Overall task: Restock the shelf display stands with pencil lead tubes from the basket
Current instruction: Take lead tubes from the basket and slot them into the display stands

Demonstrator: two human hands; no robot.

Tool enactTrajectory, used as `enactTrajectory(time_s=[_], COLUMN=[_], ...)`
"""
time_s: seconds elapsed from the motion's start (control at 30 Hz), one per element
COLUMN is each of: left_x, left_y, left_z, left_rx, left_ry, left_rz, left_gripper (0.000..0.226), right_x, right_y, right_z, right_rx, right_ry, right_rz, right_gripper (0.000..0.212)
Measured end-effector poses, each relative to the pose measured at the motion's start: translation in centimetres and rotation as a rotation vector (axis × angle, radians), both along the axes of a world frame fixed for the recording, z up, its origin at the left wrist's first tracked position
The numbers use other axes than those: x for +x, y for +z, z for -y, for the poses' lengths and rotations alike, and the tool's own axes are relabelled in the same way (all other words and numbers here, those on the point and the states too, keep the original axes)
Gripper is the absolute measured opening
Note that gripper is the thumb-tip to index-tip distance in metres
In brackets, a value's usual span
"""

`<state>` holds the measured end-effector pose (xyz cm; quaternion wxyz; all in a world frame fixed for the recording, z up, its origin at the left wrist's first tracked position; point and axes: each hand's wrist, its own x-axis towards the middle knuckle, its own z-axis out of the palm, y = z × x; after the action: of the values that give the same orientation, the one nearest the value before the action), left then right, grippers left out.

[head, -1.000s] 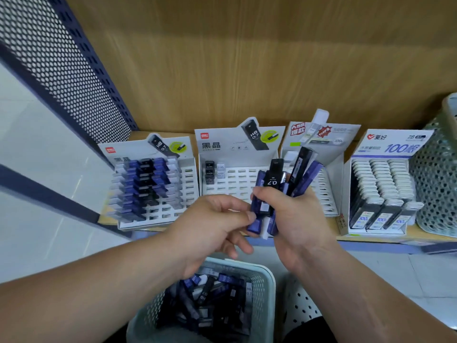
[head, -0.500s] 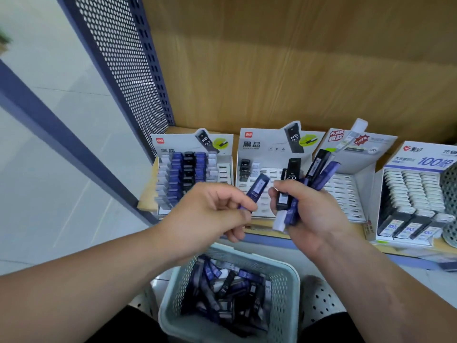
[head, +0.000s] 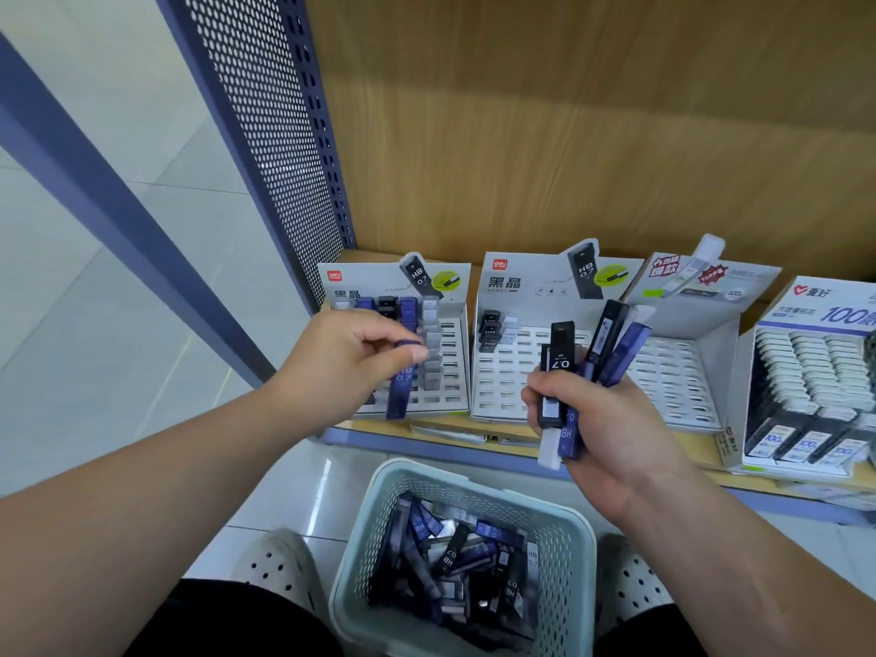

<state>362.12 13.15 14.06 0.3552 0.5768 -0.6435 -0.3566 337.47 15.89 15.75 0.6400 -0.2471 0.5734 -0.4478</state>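
Shelf (head: 701, 450) wood, tiled floor (head: 118, 324) | left grip (head: 351, 358) pinches tube (head: 403, 386) | right grip (head: 602, 419) clutches tubes (head: 606, 343)

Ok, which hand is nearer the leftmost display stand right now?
Left. The left hand is directly in front of the leftmost stand, pinching a blue tube; the right hand sits before the next stand, gripping several tubes.

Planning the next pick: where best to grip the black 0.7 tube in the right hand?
Pinch the black 0.7 tube by its free top end, from above: it stands upright, apart from the leaning tubes, and the right hand wraps its lower part.
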Motion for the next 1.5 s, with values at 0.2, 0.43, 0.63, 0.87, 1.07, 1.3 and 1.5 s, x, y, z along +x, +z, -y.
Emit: enactTrajectory(time_s=[0.2, 0.43, 0.63, 0.87, 1.07, 1.3, 1.5], left_x=[0.0, 0.6, 0.0, -0.7, -0.6, -1.0, -1.8], left_y=[-1.3, -1.6, -2.3, -2.4, -2.4, -2.7, -2.2], left_z=[2.2, 3.6, 3.8, 4.5, 4.9, 4.4, 3.7], left_rx=[-0.138, -0.175, -0.152, -0.104, -0.022, -0.033, -0.012], left_ry=[0.059, 0.034, -0.079, -0.114, -0.119, -0.182, -0.178], left_rz=[0.409, 0.606, 0.696, 0.793, 0.881, 1.015, 1.077], left_gripper=[0.008, 0.01, 0.004, 0.009, 0.015, 0.021, 0.02], right_x=[-1.0, -1.8, -2.5, -2.9, -2.9, -2.7, -2.1], right_y=[0.1, -0.3, -0.5, -0.7, -0.6, -0.6, 0.2], right_z=[0.7, 1.1, 1.5, 1.6, 1.4, 1.1, 0.8], right_rx=[-0.014, -0.009, -0.025, -0.017, -0.009, 0.004, 0.017], right_ry=[-0.007, 0.039, 0.042, 0.04, 0.044, 0.058, 0.122], right_rz=[-0.011, 0.002, 0.028, 0.024, 0.013, 0.013, 0.122], right_gripper=[0.034, 0.028, 0.034, 0.023, 0.027, 0.032, 0.019])
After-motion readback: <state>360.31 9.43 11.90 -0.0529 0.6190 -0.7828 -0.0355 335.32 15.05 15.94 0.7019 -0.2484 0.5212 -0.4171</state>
